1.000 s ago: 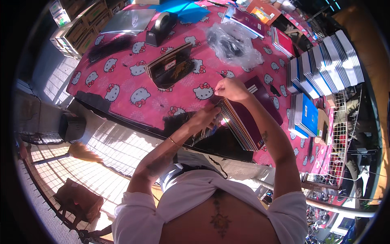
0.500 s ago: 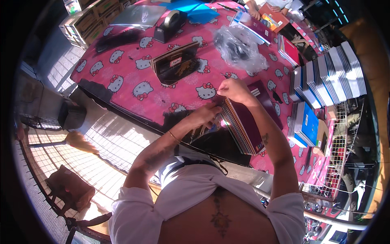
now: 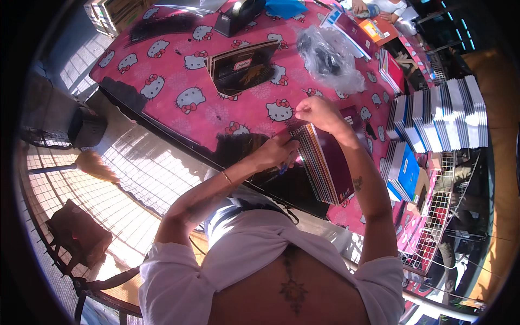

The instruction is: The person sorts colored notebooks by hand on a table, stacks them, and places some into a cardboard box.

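A stack of spiral-bound notebooks with dark purple covers [image 3: 337, 165] lies near the table's front edge, coil spines toward my left. My left hand [image 3: 275, 152] is closed beside the coils, around a small thing with a bluish part that I cannot make out. At the far end of the stack, my right hand [image 3: 320, 114] has thumb and fingertips pinched together above the coil ends; whatever is between them is too small to tell. My right forearm passes over the covers. Another purple cover lies partly hidden behind my right wrist.
A dark folded board [image 3: 244, 67] stands beyond my hands. Further off are a clear plastic bag [image 3: 330, 59] and a black tape dispenser [image 3: 235, 19]. Notebook stacks [image 3: 439, 116] and blue notebooks [image 3: 402, 169] line the right side. Another person's hand [image 3: 358, 7] shows at the far side.
The view has shifted a little, so the table's things sit slightly differently. My right hand has lifted slightly away from the coil ends; my left hand stays beside the coils.
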`<act>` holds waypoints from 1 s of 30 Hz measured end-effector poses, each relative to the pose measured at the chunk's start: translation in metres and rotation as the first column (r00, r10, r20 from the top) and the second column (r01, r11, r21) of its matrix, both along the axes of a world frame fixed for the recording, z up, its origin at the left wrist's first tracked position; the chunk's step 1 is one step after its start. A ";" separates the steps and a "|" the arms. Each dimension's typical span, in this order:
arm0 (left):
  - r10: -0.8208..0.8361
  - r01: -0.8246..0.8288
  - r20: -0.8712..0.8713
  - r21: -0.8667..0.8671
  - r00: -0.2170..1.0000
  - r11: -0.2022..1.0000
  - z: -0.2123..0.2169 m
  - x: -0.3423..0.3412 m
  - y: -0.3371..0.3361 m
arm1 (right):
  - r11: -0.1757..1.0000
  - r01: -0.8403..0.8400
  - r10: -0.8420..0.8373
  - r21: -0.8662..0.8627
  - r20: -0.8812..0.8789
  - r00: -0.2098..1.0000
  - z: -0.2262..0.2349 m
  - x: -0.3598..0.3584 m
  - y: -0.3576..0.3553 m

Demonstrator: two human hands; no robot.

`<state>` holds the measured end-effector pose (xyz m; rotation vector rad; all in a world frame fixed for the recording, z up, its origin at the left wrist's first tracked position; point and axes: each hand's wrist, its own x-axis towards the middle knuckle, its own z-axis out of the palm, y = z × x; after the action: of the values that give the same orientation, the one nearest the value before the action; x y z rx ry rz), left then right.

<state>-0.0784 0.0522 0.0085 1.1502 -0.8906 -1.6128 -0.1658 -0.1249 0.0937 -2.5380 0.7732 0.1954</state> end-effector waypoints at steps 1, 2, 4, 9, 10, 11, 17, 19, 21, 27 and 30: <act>-0.002 0.002 -0.007 0.058 1.000 0.998 -0.004 0.000 -0.005 | 1.000 -0.003 0.003 0.001 -0.007 1.000 -0.003 0.001 -0.002; 0.008 -0.008 -0.007 0.080 1.000 0.997 -0.009 -0.001 -0.008 | 1.000 -0.028 0.028 0.006 -0.019 0.999 -0.007 0.002 -0.005; 0.009 -0.010 0.009 0.064 1.000 0.998 -0.018 0.000 -0.012 | 0.998 -0.054 0.055 0.012 -0.034 0.998 -0.007 0.007 -0.006; 0.130 -0.130 0.019 -0.010 0.991 0.992 -0.011 -0.003 -0.014 | 0.996 -0.087 0.080 -0.036 -0.163 0.983 -0.002 0.010 -0.008; 0.097 -0.094 0.088 -0.044 0.991 0.995 -0.015 -0.001 -0.017 | 0.995 -0.091 0.083 -0.037 -0.166 0.983 -0.001 0.012 -0.006; 0.067 -0.056 0.157 -0.076 0.985 0.996 -0.018 0.000 -0.019 | 0.996 -0.077 0.071 -0.036 -0.164 0.984 0.001 0.014 -0.005; 0.016 -0.017 0.164 0.006 0.986 1.000 0.000 -0.003 -0.007 | 0.999 -0.010 0.008 -0.031 -0.084 0.996 -0.001 0.010 -0.005; 0.063 -0.055 0.121 -0.061 0.991 0.997 -0.014 -0.008 -0.001 | 0.999 0.023 -0.024 -0.040 -0.026 0.999 -0.009 0.009 -0.009; 0.107 -0.097 0.073 -0.124 0.992 0.987 -0.019 -0.009 -0.001 | 0.990 -0.097 0.120 -0.104 0.249 0.961 -0.017 0.010 -0.015; 0.089 -0.081 0.168 -0.050 0.982 0.995 -0.017 -0.002 -0.012 | 0.993 -0.066 0.045 -0.095 -0.207 0.977 -0.012 0.014 -0.006; 0.218 -0.184 0.141 -0.220 0.966 0.958 -0.029 -0.009 -0.016 | 0.991 -0.136 0.134 0.013 -0.265 0.955 -0.007 0.019 -0.008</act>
<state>-0.0876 0.0364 -0.0209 1.1969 -0.9871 -1.2440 -0.1465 -0.1332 0.0870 -2.6027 0.6967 0.5906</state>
